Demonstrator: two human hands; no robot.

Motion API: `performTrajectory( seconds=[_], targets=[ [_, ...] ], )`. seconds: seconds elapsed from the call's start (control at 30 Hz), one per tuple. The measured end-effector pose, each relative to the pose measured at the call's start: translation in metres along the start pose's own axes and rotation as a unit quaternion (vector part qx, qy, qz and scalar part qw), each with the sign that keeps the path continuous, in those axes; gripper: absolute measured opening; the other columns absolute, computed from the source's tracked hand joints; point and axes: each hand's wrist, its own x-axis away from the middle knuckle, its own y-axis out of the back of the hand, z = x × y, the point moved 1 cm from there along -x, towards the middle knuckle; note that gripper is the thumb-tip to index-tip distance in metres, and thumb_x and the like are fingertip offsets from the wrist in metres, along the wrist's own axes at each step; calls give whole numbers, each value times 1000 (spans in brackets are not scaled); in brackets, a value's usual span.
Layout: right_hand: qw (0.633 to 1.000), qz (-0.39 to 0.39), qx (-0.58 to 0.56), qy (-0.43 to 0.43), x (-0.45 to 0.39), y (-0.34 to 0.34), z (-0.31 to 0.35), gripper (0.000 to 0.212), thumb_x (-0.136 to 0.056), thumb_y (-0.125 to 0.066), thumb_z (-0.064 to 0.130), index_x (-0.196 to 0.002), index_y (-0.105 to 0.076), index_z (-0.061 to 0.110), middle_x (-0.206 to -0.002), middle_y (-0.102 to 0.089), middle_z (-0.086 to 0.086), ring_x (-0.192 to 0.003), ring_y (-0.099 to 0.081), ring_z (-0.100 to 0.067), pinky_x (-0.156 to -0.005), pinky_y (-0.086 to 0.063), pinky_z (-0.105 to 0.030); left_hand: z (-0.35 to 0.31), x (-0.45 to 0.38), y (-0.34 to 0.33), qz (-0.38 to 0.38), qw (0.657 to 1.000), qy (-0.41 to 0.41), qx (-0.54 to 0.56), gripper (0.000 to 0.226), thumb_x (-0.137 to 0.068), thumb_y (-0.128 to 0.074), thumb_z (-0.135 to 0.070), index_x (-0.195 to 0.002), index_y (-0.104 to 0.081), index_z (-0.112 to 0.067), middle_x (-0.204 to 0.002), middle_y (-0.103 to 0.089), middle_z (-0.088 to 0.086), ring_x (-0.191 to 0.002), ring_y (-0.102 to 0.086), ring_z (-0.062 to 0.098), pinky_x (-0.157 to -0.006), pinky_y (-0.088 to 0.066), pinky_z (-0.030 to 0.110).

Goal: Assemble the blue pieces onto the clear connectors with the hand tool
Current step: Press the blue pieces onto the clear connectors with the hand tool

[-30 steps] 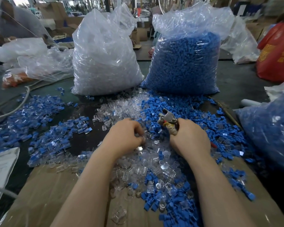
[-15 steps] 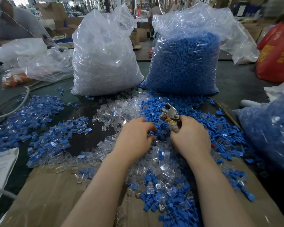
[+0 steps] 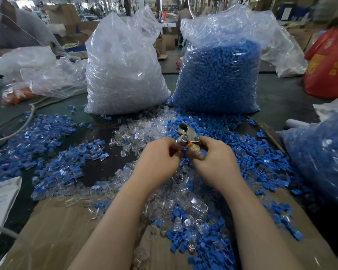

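The right hand [image 3: 215, 160] is curled round a small metal hand tool [image 3: 187, 136], its wrapped handle in the fist and its metal head pointing up and away. The left hand [image 3: 160, 160] meets it just below the tool head, fingertips pinched together on something small — too hidden to say whether it is a blue piece or a clear one.

Both hands hover above a loose heap on the table: clear connectors [image 3: 137, 137] spread to the left and toward the near edge, blue pieces [image 3: 248, 152] scattered thick to the right and mixed in among the clear ones. Farther left lies a separate spread of pieces that look blue and clear joined together [image 3: 53, 156]. A sheet of brown cardboard [image 3: 53, 230] covers the near part of the dark table [image 3: 281, 98].

Behind the heap stand two big plastic sacks side by side — one full of clear connectors [image 3: 125, 75], one full of blue pieces [image 3: 219, 78]. Another bag of blue parts [image 3: 324, 152] sits at the right edge, a red bag [image 3: 330, 65] beyond it, and crumpled plastic bags [image 3: 37, 71] at the left. A pale cable [image 3: 18, 129] curves over the table on that side. The room behind is a cluttered workshop with cardboard boxes [image 3: 66, 14].
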Motion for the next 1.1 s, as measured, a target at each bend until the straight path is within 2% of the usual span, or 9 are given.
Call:
performTrajectory(
  seconds=[0.1, 0.27, 0.47, 0.53, 0.6, 0.67, 0.73, 0.9, 1.1],
  targets=[
    [999, 6, 35, 14, -1, -3, 4, 20, -80, -64, 23, -70, -48, 31, -70, -56, 8, -68, -52, -21, -55, -33, -32, -2, -1, 5, 4, 999, -2, 46, 23, -89, -65, -21, -69, -56, -27, -57, -56, -9, -48, -49, 1, -44, -33, 17],
    [999, -9, 26, 46, 0, -2, 6, 8, -81, -66, 23, -87, -61, 24, -81, -51, 9, -75, -52, -18, -63, -42, -34, -4, 0, 10, 10, 999, -5, 51, 30, -90, -65, -18, -68, -53, -34, -56, -54, -17, -50, -50, -6, -44, -31, 14],
    [999, -18, 24, 36, 0, -3, 7, 17, -80, -64, 20, -79, -51, 32, -74, -52, 11, -69, -51, -15, -54, -31, -27, -6, 0, 11, -12, 1000, 3, 23, 26, -90, -65, -24, -71, -53, -35, -64, -57, -17, -56, -52, -4, -49, -31, 13],
    [999, -30, 19, 30, 1, -2, 6, 16, -78, -62, 20, -77, -50, 30, -73, -55, 11, -67, -50, -14, -52, -29, -26, -2, 0, 13, -39, 999, 32, -1, 9, -91, -65, -30, -86, -59, -34, -83, -62, -14, -74, -57, -2, -65, -44, 19],
    [999, -35, 16, 30, 2, -2, 6, 10, -78, -60, 20, -81, -54, 26, -74, -60, 9, -65, -52, -13, -52, -33, -28, 7, 1, 15, -59, 990, 82, -98, 20, -92, -63, -39, -107, -59, -26, -108, -59, -4, -101, -56, 14, -90, -47, 33],
    [999, -38, 13, 30, 3, -1, 6, 11, -81, -60, 21, -91, -58, 26, -79, -65, 9, -65, -54, -13, -54, -41, -31, 17, 3, 16, -30, 974, 129, -183, 38, -93, -60, -43, -123, -55, -21, -125, -53, 6, -115, -52, 25, -98, -42, 40],
    [999, -42, 12, 29, 3, -1, 7, 13, -84, -63, 23, -96, -59, 27, -83, -68, 8, -69, -58, -16, -59, -50, -36, 20, 5, 17, 8, 970, 148, -195, 38, -93, -60, -42, -126, -57, -24, -129, -53, 7, -115, -54, 26, -98, -44, 40],
    [997, -69, 12, 33, 4, -1, 8, 22, -83, -68, 18, -104, -63, 22, -96, -65, 6, -86, -60, -21, -71, -52, -39, 13, 5, 16, 13, 985, 112, -130, 17, -89, -69, -28, -105, -70, -29, -126, -57, 3, -100, -61, 21, -88, -53, 37],
    [997, -72, -1, 27, 3, 0, 8, 16, -84, -68, 20, -99, -62, 24, -91, -65, 8, -84, -59, -19, -70, -51, -38, 18, 3, 17, -16, 990, 128, -54, 7, -84, -75, -30, -84, -68, -31, -78, -66, -15, -69, -62, 4, -65, -54, 27]
  ],
)
